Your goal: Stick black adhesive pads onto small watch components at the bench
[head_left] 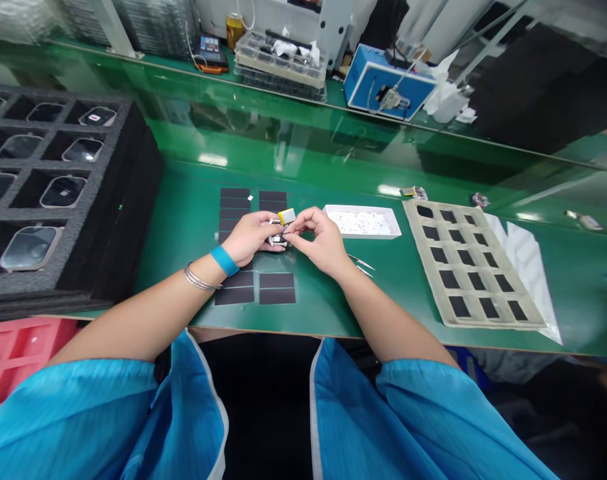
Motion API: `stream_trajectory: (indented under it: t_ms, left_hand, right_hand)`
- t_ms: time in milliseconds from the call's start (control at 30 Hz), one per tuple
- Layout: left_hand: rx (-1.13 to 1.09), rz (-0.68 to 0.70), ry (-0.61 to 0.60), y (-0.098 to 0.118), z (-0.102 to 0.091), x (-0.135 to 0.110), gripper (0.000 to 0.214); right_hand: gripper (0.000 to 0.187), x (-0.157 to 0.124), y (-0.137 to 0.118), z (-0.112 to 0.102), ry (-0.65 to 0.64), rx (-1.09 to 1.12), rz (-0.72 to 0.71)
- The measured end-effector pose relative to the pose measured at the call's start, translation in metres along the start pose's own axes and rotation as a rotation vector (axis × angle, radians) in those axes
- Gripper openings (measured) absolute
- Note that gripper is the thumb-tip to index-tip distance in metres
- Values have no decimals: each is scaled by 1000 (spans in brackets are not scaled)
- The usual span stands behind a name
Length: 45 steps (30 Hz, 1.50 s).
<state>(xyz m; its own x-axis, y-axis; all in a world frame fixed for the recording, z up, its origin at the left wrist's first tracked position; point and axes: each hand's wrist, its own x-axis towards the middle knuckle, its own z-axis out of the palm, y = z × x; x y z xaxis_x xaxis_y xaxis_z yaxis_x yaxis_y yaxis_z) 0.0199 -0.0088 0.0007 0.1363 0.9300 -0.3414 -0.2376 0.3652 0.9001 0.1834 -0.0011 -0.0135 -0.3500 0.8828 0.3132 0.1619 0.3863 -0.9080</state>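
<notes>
My left hand (253, 235) is closed around a small white-and-dark electronic device (278, 239). A silver battery with yellow tape (287, 216) sticks up at the device's far side. The fingers of my right hand (319, 241) are pinched together at the device's right edge; whatever is between the fingertips is too small to make out. Under and around my left hand lie sheets of black rectangular pads (277, 289). A white box (366, 235) of small white pieces stands just beyond my right hand, and tweezers (363, 264) lie beside my right wrist.
A black foam tray (108, 220) holding several square-framed devices stands at left. To the right, a beige compartment tray (423, 267) with black pads lies over white sheets (533, 273). A blue machine (383, 80) and stacked clear trays (278, 70) sit on the back shelf.
</notes>
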Motion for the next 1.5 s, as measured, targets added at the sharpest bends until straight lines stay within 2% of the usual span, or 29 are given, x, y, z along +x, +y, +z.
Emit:
stream_trajectory:
  t_ms: [300, 567, 633, 733, 800, 867, 933, 1033, 1133, 1200, 1367, 1500]
  left_hand:
    - [-3, -5, -6, -1, 0, 1, 11]
    - [6, -15, 7, -2, 0, 0, 15]
    - [-9, -3, 0, -2, -1, 0, 16]
    - [-26, 9, -20, -2, -2, -1, 20]
    - [-31, 7, -31, -1, -1, -1, 22]
    - [-33, 5, -38, -1, -1, -1, 21]
    - [-33, 1, -50, -2, -2, -1, 20]
    - [-57, -17, -117, -1, -4, -1, 23]
    - [-82, -17, -210, -1, -5, -1, 38]
    - [-71, -13, -224, -2, -5, -1, 43]
    - [-32, -48, -153, -5, -3, 0, 26]
    - [-124, -81, -135, -1, -5, 1, 19]
  right_hand:
    - [19, -1, -3, 0, -36, -90, -63]
    - [10, -4, -7, 3, -60, -338, -121]
    - [10, -4, -8, 3, -41, -416, -168]
    - [18, -2, -8, 0, 54, -454, -199]
    - [32, 0, -4, -3, 122, -357, -115]
    - [38, 4, 2, -5, 147, -199, 33]
    - [32, 6, 7, -5, 134, -64, 149]
    - [23, 7, 8, -3, 134, 4, 182]
    - [18, 5, 2, -2, 187, -45, 138]
    - [16, 3, -1, 0, 209, -100, 95]
    - [10, 0, -4, 4, 232, -350, -106]
    - [11, -1, -2, 5, 199, -615, -333]
